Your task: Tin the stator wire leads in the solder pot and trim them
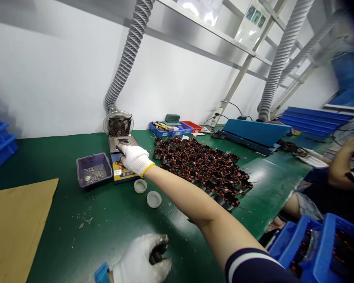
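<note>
Green tabletop (85,243), far edge against a white wall. At its far left, stacked blue bins (0,137); near-left corner, a cardboard sheet (17,220). Next, a purple tray (97,184) with a few rings and pale scraps, its right side just beside the blue-and-yellow unit (125,174), which sits towards the far edge. Behind the unit, a round hood (119,125) under a grey hose (129,51).

Right hand (135,159), gloved, fingers bent over the unit, covering part of its panel; cannot tell whether it grips anything. Left hand (140,259), gloved, at the near side, thumb and fingers half curled round a gap; something dark shows there, cannot tell if held. Two shallow dishes (153,200) between the hands.

Far edge, middle: blue trays (162,133), clock (172,118), red tray (194,126). In front, a broad mass of copper-wound coils (200,165), near side partly hidden by the right forearm. Further right, a blue case (250,135), then a co-worker's gloved hand (312,159). Off the right edge, blue crates (321,251).
</note>
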The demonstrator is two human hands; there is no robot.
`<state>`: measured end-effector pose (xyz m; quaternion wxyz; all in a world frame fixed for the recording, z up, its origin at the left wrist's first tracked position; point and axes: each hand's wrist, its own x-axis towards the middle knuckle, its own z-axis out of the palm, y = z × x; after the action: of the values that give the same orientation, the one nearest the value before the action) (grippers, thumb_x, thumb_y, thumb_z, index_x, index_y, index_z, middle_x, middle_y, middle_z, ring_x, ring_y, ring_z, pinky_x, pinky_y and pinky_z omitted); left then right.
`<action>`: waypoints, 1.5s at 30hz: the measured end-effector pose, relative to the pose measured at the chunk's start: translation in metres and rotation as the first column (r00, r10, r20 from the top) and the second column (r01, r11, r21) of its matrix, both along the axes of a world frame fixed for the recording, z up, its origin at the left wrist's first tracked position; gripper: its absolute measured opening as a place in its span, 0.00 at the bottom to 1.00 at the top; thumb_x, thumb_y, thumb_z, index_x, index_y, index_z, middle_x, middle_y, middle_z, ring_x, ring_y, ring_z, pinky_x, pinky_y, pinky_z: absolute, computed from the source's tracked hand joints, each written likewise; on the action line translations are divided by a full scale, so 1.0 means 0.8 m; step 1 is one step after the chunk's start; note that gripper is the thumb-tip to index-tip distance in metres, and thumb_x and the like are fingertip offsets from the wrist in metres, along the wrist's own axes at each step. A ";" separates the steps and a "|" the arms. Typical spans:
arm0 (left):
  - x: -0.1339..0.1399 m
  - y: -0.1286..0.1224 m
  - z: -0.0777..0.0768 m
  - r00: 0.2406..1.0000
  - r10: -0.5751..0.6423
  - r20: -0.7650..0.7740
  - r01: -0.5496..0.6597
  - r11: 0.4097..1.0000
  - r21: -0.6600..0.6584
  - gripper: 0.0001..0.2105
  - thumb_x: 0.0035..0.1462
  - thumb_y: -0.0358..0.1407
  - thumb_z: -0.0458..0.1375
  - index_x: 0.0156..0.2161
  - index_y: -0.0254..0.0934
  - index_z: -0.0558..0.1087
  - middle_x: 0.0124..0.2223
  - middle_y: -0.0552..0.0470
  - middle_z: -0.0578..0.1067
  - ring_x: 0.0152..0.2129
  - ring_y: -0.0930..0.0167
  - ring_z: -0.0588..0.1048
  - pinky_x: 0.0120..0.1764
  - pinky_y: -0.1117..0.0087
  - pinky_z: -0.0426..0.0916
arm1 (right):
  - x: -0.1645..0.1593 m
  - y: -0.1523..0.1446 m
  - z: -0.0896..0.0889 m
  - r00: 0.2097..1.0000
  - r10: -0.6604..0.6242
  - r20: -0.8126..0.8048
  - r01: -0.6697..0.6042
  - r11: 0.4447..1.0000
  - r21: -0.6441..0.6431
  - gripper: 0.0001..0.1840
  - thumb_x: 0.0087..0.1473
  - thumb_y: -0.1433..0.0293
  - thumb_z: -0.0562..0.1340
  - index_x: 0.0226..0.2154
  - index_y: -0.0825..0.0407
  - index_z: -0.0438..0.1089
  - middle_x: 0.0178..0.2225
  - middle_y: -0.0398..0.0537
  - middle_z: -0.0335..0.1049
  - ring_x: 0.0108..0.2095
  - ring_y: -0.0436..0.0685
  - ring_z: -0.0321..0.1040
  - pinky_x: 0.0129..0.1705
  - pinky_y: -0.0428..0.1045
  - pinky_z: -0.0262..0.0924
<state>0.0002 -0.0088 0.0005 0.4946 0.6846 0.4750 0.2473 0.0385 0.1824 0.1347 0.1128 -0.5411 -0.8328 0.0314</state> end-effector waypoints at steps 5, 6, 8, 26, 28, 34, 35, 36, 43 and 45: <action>0.001 0.000 0.005 1.000 0.002 -0.025 -0.003 0.999 -0.042 0.22 0.45 0.38 0.60 0.48 0.35 0.78 0.45 0.44 0.81 0.41 0.60 0.78 0.46 0.65 0.74 | -0.016 -0.010 0.001 0.995 0.011 0.099 -0.011 1.000 0.006 0.18 0.60 0.68 0.57 0.52 0.49 0.70 0.48 0.59 0.75 0.51 0.73 0.72 0.46 0.66 0.69; 0.001 0.000 0.004 1.000 0.002 -0.026 -0.004 0.999 -0.041 0.22 0.45 0.37 0.60 0.48 0.35 0.78 0.45 0.44 0.81 0.41 0.59 0.78 0.46 0.65 0.74 | -0.018 -0.011 0.000 0.994 0.014 0.105 -0.015 1.000 0.009 0.18 0.60 0.68 0.57 0.52 0.49 0.69 0.47 0.59 0.75 0.50 0.73 0.72 0.45 0.66 0.69; 0.001 0.001 0.003 1.000 0.001 -0.024 -0.001 0.999 -0.035 0.22 0.45 0.37 0.60 0.47 0.35 0.78 0.44 0.44 0.81 0.41 0.59 0.78 0.45 0.65 0.74 | -0.020 -0.011 -0.002 0.994 0.014 0.109 -0.016 1.000 0.014 0.18 0.60 0.69 0.57 0.52 0.50 0.70 0.47 0.60 0.75 0.50 0.74 0.72 0.45 0.67 0.69; 0.002 0.002 -0.003 0.999 -0.004 -0.045 0.002 0.999 -0.032 0.23 0.43 0.37 0.61 0.47 0.35 0.79 0.43 0.43 0.81 0.39 0.58 0.78 0.44 0.64 0.73 | -0.001 0.014 -0.017 0.968 -0.024 -0.250 0.012 0.999 -0.051 0.20 0.57 0.62 0.58 0.51 0.42 0.74 0.51 0.46 0.77 0.54 0.63 0.71 0.53 0.54 0.66; 0.001 0.001 0.001 0.999 -0.005 -0.050 0.003 0.999 -0.035 0.23 0.43 0.38 0.60 0.47 0.36 0.79 0.43 0.44 0.81 0.39 0.58 0.78 0.44 0.64 0.73 | 0.000 0.016 -0.019 0.957 -0.032 -0.288 0.013 0.998 -0.068 0.20 0.58 0.61 0.58 0.50 0.42 0.75 0.50 0.45 0.77 0.53 0.62 0.72 0.52 0.53 0.66; 0.001 0.000 0.010 0.998 -0.014 -0.067 0.010 0.998 -0.056 0.18 0.43 0.38 0.58 0.41 0.38 0.79 0.39 0.46 0.81 0.34 0.61 0.77 0.40 0.66 0.73 | 0.002 0.018 -0.027 0.927 -0.065 -0.370 0.029 0.994 -0.101 0.20 0.58 0.60 0.58 0.51 0.42 0.75 0.50 0.43 0.77 0.54 0.60 0.72 0.53 0.51 0.66; 0.001 0.000 0.011 0.998 -0.017 -0.068 0.013 0.998 -0.057 0.18 0.43 0.38 0.58 0.41 0.37 0.79 0.39 0.46 0.80 0.35 0.61 0.77 0.41 0.66 0.73 | 0.002 0.018 -0.028 0.925 -0.070 -0.374 0.032 0.994 -0.107 0.20 0.58 0.60 0.58 0.50 0.42 0.76 0.50 0.43 0.77 0.53 0.61 0.72 0.52 0.51 0.66; 0.002 0.001 0.011 0.998 -0.020 -0.066 0.016 0.998 -0.060 0.18 0.43 0.38 0.58 0.42 0.37 0.79 0.40 0.46 0.80 0.35 0.61 0.77 0.41 0.66 0.73 | 0.002 0.018 -0.029 0.923 -0.070 -0.379 0.030 0.993 -0.110 0.19 0.58 0.59 0.58 0.49 0.42 0.76 0.49 0.43 0.78 0.53 0.61 0.72 0.52 0.51 0.67; 0.001 0.002 0.010 0.999 -0.020 -0.050 0.016 0.998 -0.067 0.21 0.44 0.37 0.59 0.46 0.36 0.79 0.42 0.45 0.81 0.37 0.61 0.78 0.42 0.66 0.74 | 0.002 0.014 -0.030 0.916 -0.071 -0.395 0.032 0.994 -0.105 0.19 0.57 0.59 0.58 0.49 0.41 0.76 0.49 0.43 0.78 0.52 0.61 0.73 0.52 0.51 0.67; 0.000 0.002 0.008 0.999 -0.016 -0.049 0.013 0.998 -0.067 0.23 0.44 0.37 0.59 0.48 0.37 0.78 0.43 0.45 0.81 0.39 0.60 0.78 0.44 0.66 0.74 | 0.002 0.014 -0.030 0.916 -0.057 -0.397 0.019 0.995 -0.099 0.19 0.57 0.59 0.58 0.49 0.40 0.76 0.49 0.42 0.78 0.52 0.60 0.73 0.52 0.51 0.66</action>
<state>0.0003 -0.0070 0.0070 0.5069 0.6770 0.4901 0.2109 0.0399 0.1937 0.1110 0.2557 -0.5442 -0.7790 0.1777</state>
